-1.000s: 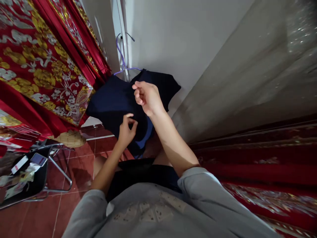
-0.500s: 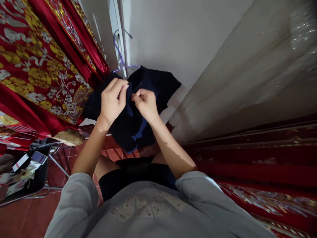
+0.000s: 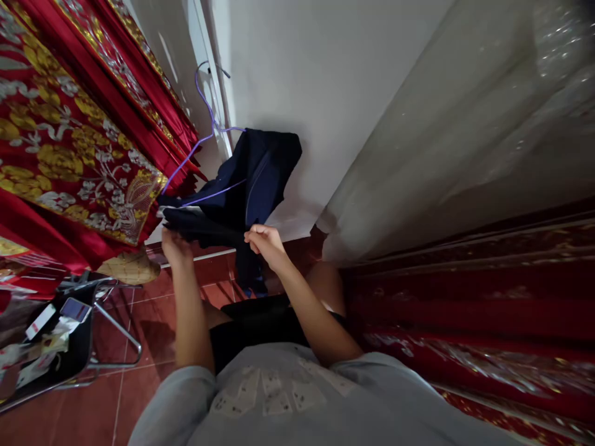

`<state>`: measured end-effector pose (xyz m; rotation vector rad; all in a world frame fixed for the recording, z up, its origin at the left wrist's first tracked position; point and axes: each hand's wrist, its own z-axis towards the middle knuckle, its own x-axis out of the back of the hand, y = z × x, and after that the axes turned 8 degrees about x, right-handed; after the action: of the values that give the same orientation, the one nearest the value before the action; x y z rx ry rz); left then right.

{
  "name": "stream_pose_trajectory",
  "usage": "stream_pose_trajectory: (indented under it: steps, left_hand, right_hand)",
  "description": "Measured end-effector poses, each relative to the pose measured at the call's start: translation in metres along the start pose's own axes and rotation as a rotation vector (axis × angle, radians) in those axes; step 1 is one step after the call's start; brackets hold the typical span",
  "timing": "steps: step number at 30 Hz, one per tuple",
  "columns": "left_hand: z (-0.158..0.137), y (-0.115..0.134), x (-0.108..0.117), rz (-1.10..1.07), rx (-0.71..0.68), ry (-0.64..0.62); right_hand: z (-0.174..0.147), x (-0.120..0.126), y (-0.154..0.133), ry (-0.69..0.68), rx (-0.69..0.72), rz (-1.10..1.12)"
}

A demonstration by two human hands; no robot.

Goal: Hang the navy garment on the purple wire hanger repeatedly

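Observation:
A dark navy garment (image 3: 272, 164) hangs half off a purple wire hanger (image 3: 203, 102). Its far shoulder still sits on the hanger's right arm, while the left arm and part of the bottom bar are bare. My left hand (image 3: 176, 248) is closed at the garment's left edge, below the bare hanger arm; its fingertips are partly hidden. Pinched between the fingers of my right hand (image 3: 266, 241) is the garment's near front edge. Cloth stretches between the two hands, and its lower part droops towards my knees.
Red cloth with gold and silver embroidery (image 3: 69, 155) hangs at the left. Below it a black chair (image 3: 83, 347) carries two phones and papers. A pale wall (image 3: 325, 80) stands ahead, with plastic sheeting (image 3: 432, 142) at the right. Red tiles (image 3: 149, 353) cover the floor.
Both hands have moved down, the left one also leftwards. The garment has slipped off the hanger's left arm, baring the purple wire. The cloth has narrowed and shifted.

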<state>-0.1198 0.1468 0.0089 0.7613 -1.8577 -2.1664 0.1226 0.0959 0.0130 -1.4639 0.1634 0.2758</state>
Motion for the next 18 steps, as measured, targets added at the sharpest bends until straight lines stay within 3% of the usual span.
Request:
stream_pose_trajectory:
  steps: [4, 7, 10, 14, 16, 18]
  left_hand:
    - [-0.068, -0.016, 0.0, 0.151, -0.074, -0.05]
    - [-0.097, 0.0, -0.013, 0.295, -0.125, -0.228]
    - [-0.109, 0.023, -0.038, 0.404, -0.273, -0.428]
    - [-0.11, 0.034, -0.064, 0.477, -0.432, -0.485]
    - [-0.106, 0.029, -0.064, 0.488, -0.391, -0.516]
    - [-0.103, 0.02, -0.056, 0.525, -0.263, -0.655]
  right_hand:
    - [-0.001, 0.011, 0.002, 0.041, 0.052, -0.112]
    - [-0.005, 0.015, -0.002, -0.164, 0.247, -0.376]
    - [-0.011, 0.009, -0.006, -0.37, 0.328, -0.406]
    - [-0.014, 0.001, -0.01, -0.282, 0.276, -0.326]
    - [-0.012, 0.004, -0.02, -0.232, 0.273, -0.295]
    - [-0.006, 0.012, -0.039, -0.296, 0.33, -0.293]
